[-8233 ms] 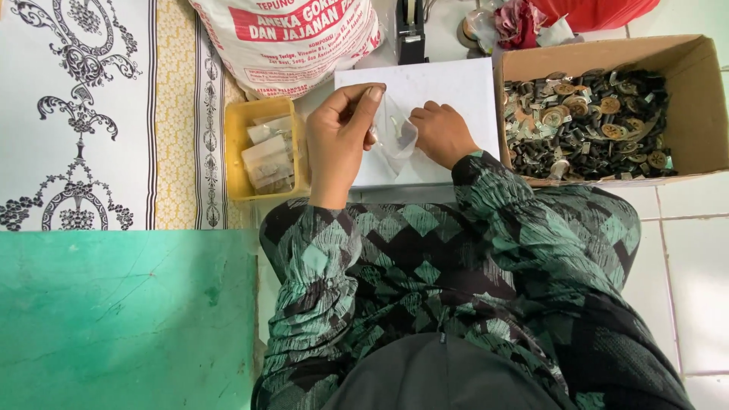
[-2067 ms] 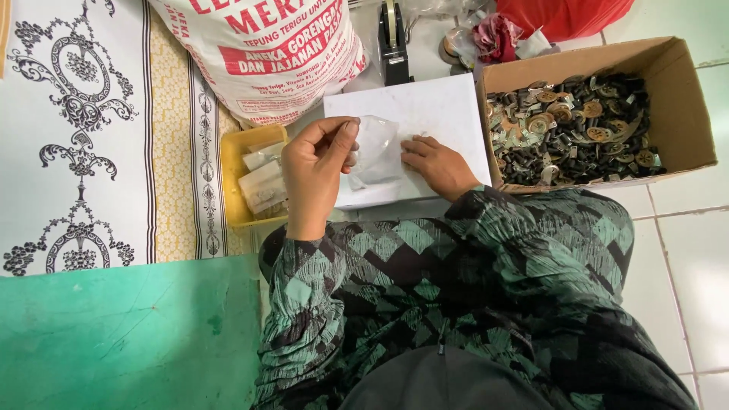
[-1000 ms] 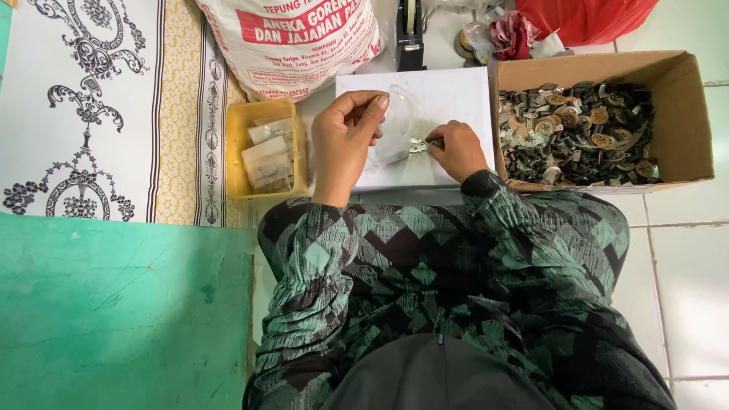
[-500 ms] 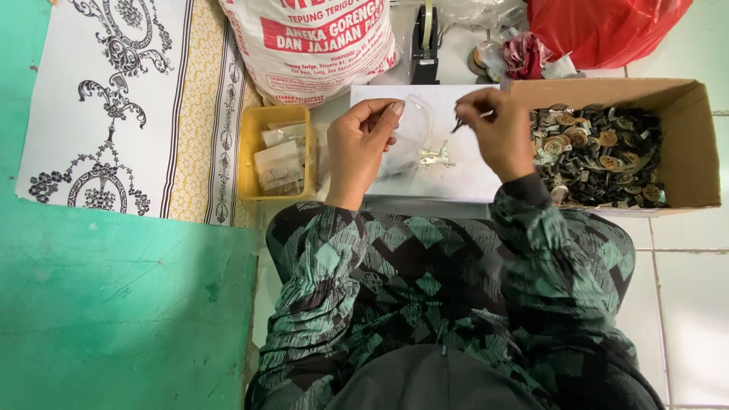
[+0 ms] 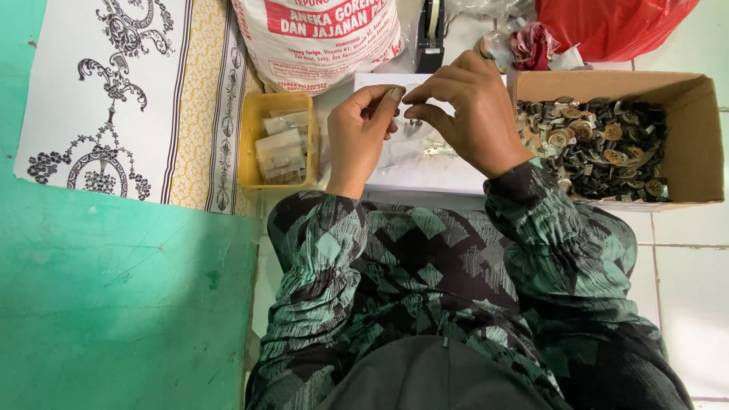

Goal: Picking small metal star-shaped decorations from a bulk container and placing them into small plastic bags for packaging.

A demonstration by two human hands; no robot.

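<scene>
Left hand and right hand raised together over the white board, fingertips pinched nearly against each other on the top of a small clear bag; each grip narrow, closed on the bag's upper edge. Bag hanging between the two hands, just above the board, with a few small metal pieces showing through it or lying under it, hard to tell which.

Seen from above, sitting on the floor. Green painted floor filling the lower left, scuffed and scratched. White floor tiles with dark joints on the right. Patterned cloth spread at the upper left, white with black scrollwork and a yellow border strip. Dark green and black patterned sleeves and lap across the bottom middle.

Large white sack with red print standing at the top, just behind the board. Red plastic bag at the top right corner. Open cardboard box to the right of the board, touching it or just beside it, heaped with small dark and brass-coloured metal parts. Yellow plastic tray to the left of the board, holding several small filled clear bags. Black tape dispenser upright behind the board, between sack and red bag. Crumpled wrappers beside it.
</scene>
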